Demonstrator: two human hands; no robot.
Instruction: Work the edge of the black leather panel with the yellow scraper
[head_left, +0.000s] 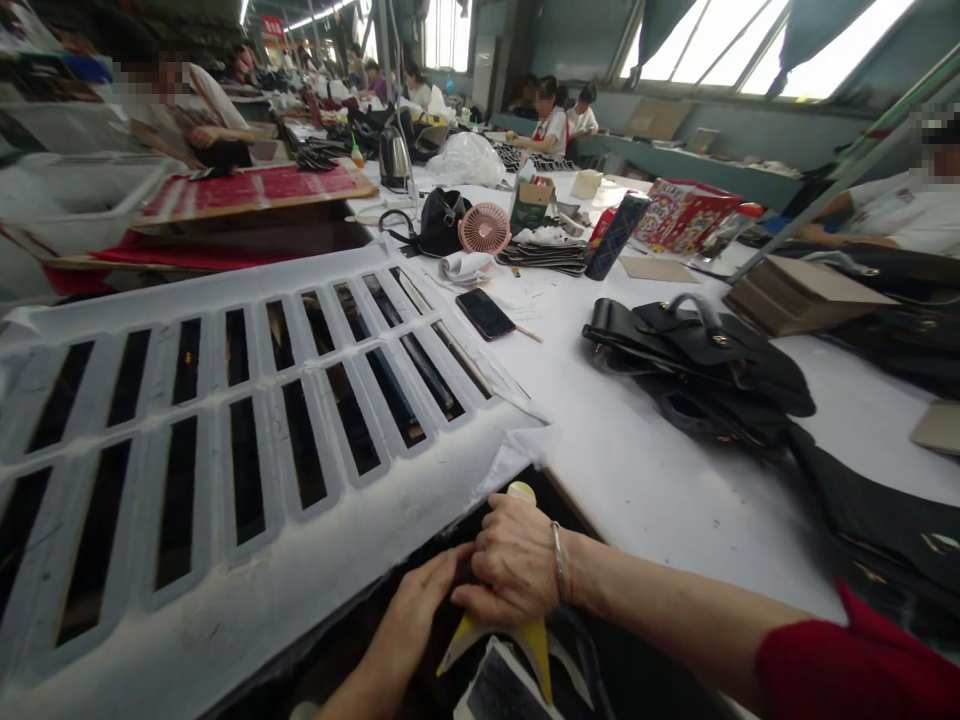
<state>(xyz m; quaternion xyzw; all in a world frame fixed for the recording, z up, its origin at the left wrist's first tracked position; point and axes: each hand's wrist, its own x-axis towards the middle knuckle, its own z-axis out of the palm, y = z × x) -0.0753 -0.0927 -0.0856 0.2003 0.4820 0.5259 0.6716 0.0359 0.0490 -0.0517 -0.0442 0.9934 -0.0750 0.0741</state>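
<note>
Our right hand (517, 562) is closed in a fist round a yellow-handled tool (523, 492), whose rounded top pokes out above the knuckles; a bangle sits at the wrist and a red sleeve covers the forearm; our left hand (420, 610) lies just beside it, fingers curled against the right hand's fingers, and we cannot tell whether it grips anything itself; below both hands a yellow pointed piece (536, 645) rests on dark material (499, 690) at the near edge of the tabletop (660, 480); we judge that we are pressing or working the tool down onto that dark piece, and the next move calls for a steady grip with the left hand bracing.

To the left lies a big white slotted template (225, 420) with two rows of long openings, touching the tabletop edge close to our hands; further off are a phone (484, 313), a pink fan (484, 227), a kettle (394, 158), and a heap of black bags (697, 360) to the right; other people sit at distant benches; the template's fuzzy edge crowds the working spot.
</note>
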